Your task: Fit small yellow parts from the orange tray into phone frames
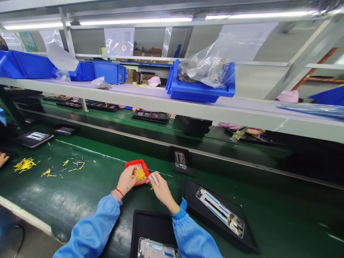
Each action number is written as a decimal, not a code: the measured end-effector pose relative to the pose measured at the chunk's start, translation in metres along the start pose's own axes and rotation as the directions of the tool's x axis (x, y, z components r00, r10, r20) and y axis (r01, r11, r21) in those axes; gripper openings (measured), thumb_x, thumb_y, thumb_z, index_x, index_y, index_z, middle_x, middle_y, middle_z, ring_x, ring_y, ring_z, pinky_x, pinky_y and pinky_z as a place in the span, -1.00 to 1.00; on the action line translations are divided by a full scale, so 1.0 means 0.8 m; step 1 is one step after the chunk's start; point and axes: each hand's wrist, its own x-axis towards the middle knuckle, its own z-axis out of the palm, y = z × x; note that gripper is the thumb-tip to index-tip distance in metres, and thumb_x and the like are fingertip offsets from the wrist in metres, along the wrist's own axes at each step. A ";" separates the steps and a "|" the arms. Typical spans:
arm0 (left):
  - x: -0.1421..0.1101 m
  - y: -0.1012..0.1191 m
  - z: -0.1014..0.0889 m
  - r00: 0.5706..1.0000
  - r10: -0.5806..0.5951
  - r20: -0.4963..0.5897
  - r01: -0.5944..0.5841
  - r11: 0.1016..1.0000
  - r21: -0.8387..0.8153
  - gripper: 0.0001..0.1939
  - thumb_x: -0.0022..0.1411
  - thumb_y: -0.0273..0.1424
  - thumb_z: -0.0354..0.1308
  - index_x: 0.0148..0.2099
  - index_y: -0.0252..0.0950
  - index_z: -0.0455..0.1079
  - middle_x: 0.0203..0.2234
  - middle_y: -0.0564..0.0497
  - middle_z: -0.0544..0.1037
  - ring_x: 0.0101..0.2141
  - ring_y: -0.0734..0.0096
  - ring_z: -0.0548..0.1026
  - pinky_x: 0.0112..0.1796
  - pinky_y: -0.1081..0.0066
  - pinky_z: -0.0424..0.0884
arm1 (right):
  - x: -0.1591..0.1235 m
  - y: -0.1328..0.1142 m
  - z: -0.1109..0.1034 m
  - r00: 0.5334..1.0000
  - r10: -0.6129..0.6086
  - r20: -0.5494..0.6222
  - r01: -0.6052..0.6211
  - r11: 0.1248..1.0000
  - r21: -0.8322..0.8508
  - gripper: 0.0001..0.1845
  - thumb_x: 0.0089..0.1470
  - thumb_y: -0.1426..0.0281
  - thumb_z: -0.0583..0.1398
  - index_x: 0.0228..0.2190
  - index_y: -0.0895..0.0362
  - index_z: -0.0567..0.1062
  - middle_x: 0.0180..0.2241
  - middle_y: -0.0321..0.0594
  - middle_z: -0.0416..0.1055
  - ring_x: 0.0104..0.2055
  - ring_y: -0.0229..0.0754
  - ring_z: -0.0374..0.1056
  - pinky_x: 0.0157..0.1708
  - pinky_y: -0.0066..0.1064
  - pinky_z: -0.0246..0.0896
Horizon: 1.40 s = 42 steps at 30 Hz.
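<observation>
A small red tray (146, 168) holding yellow strips (140, 173) lies on the green bench. My left hand (127, 181) reaches over its left side, fingers bent together at the strips; whatever is in the fingertips is too small to make out. At the tray's right edge, my right hand (162, 190) is closed on a pale flat tool (155, 179), whose far end I cannot make out. Below my hands a black tray (154, 224) carries a silver phone frame (157, 249). To the right, another phone frame (221, 211) rests on a black tray (196, 208).
Loose yellow strips (24, 164) and dark and yellow bits (77, 163) lie on the bench at left. A smaller phone part (180, 159) sits behind my hands. Overhead runs a shelf (139, 95) with blue bins (199, 94). A co-worker's hand (3, 158) shows at far left.
</observation>
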 end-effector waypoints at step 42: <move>-0.208 0.101 0.047 0.897 0.006 0.441 0.018 0.998 -0.052 -0.85 0.05 -0.61 0.04 -0.36 -0.26 0.30 -0.43 0.05 0.48 -0.34 0.32 0.42 -0.23 0.39 0.27 | -0.223 0.090 -0.106 0.956 0.212 -0.204 -0.293 0.726 -0.623 -0.72 0.13 0.20 -0.03 -0.21 0.01 0.37 -0.48 -0.12 0.51 -0.55 0.06 0.48 -0.70 -0.35 0.19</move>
